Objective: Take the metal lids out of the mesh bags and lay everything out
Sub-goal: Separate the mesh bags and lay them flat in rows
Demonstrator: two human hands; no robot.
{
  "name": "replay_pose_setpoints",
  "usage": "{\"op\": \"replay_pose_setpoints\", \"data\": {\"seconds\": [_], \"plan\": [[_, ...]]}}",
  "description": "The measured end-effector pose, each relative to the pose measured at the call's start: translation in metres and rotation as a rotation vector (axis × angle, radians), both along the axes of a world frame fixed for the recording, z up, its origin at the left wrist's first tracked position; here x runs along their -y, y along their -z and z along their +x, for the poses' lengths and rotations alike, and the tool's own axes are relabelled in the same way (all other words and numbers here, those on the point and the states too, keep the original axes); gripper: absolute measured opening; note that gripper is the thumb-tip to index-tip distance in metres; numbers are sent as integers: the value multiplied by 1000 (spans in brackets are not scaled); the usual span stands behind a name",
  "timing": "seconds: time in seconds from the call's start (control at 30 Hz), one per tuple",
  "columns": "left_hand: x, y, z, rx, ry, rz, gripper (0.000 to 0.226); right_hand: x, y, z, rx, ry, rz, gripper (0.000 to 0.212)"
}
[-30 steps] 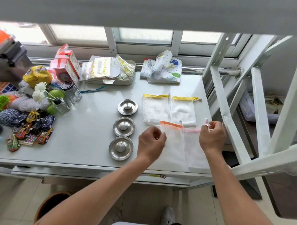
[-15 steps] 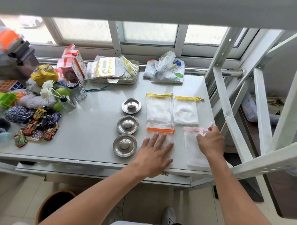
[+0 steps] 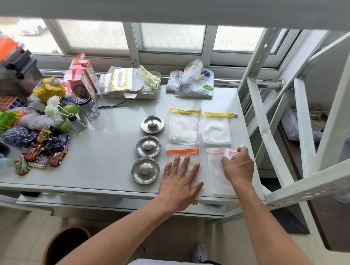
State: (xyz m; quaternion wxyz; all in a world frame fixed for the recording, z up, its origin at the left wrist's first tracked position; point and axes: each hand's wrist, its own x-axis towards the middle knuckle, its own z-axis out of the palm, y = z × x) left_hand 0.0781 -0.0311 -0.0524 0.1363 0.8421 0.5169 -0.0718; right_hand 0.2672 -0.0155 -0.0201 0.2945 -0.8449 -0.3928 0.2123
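Left hand (image 3: 179, 179) lies flat, fingers spread, hiding most of the orange-trimmed bag (image 3: 182, 150); right hand (image 3: 238, 164) pinches the pink-trimmed bag (image 3: 218, 173); my knuckles hide the pinch.

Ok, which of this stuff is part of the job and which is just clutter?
Job: three metal lids; two yellow-trimmed mesh bags; orange-trimmed bag under the left hand; pink-trimmed bag under the right hand.

Clutter: toy cars; puzzle cube; glass jar; tray of pouches.
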Motion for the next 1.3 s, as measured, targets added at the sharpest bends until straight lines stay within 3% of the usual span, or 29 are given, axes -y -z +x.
{"op": "replay_pose_setpoints", "data": {"seconds": [0.13, 0.33, 0.6, 0.77, 0.87, 1.0, 1.2, 1.3], "plan": [[7, -9, 2, 75, 112, 94, 67, 0, -4, 2, -44, 42, -14, 59], [17, -10, 24, 43, 425, 136, 63, 2, 1, 8, -11, 31, -33, 39], [22, -10, 33, 23, 404, 119, 62, -16, 0, 5, 203, 8, 18, 34], [12, -11, 22, 124, 318, 193, 62, -41, -7, -6, 391, -225, -43, 46], [7, -9, 10, 49, 157, 160, 68, -53, -4, -5, 391, -332, -153, 51], [3, -2, 1, -12, 62, 55, 74, -61, -1, -7, 397, -372, -194, 36], [0, -1, -3, 18, 94, 61, 72, -62, -1, -12, 463, -372, -117, 23], [-4, -8, -2, 136, -21, 164, 68, -59, -2, -14, 452, -374, -80, 26]]}}
